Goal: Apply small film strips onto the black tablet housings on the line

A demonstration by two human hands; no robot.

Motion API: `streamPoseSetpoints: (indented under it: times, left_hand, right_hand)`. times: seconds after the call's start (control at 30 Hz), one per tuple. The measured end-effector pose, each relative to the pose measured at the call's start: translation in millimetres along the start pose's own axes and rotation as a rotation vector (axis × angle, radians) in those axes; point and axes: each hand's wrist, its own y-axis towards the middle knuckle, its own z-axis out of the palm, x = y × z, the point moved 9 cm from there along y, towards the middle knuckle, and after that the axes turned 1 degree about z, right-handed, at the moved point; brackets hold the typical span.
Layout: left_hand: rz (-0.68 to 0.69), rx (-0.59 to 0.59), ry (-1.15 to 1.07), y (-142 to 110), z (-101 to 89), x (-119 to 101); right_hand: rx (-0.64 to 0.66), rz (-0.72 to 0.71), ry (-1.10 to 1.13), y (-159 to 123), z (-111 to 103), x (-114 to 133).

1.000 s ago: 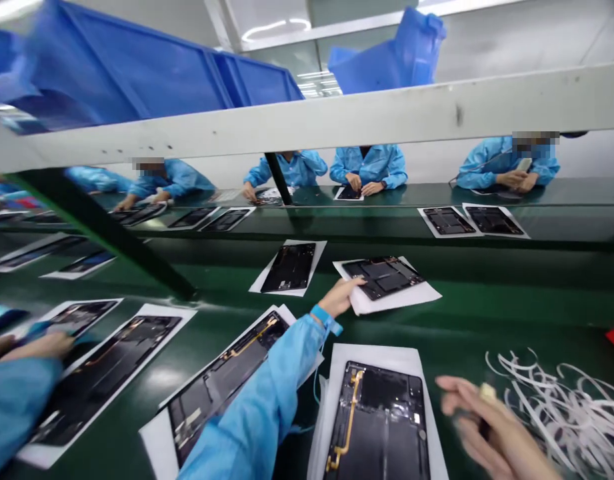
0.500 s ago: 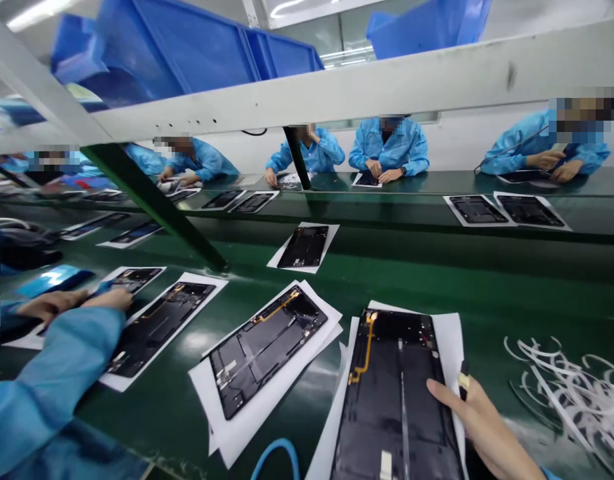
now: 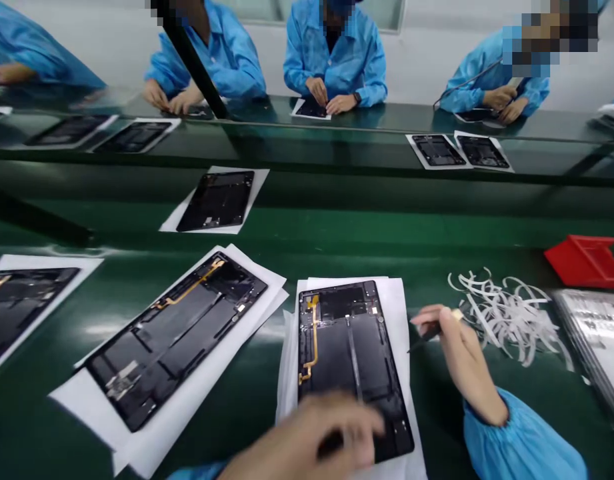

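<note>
An open black tablet shell (image 3: 347, 353) with a yellow flex cable lies on white paper (image 3: 397, 300) straight in front of me. My left hand (image 3: 311, 440) hovers over its near end, smeared by motion, so its fingers cannot be read. My right hand (image 3: 461, 360) rests just right of the shell. Its fingers are pinched on a thin dark tool with a pale top, and the tip points toward the paper's right edge.
A second shell on paper (image 3: 177, 333) lies to the left, a third (image 3: 17, 300) at the far left, another (image 3: 217, 200) further along the green belt. White peeled strips (image 3: 507, 313), a red tray (image 3: 587, 260) and wrapped sheets (image 3: 597, 340) sit at right. Blue-coated co-workers (image 3: 337, 60) work opposite.
The view has tilted down. My left hand has come in over the near end of the shell. My right hand has left the shell's right edge and moved to its side.
</note>
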Motion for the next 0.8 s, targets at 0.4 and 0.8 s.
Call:
streamPoseSetpoints:
  times: [0.4, 0.8]
  left_hand:
    - [0.14, -0.395, 0.422, 107, -62.7, 2]
    - [0.174, -0.322, 0.498, 97, -53.1, -1]
  right_hand:
    - [0.148, -0.064, 0.142, 21, 50, -22]
    - [0.058, -0.141, 0.052, 17, 41, -24]
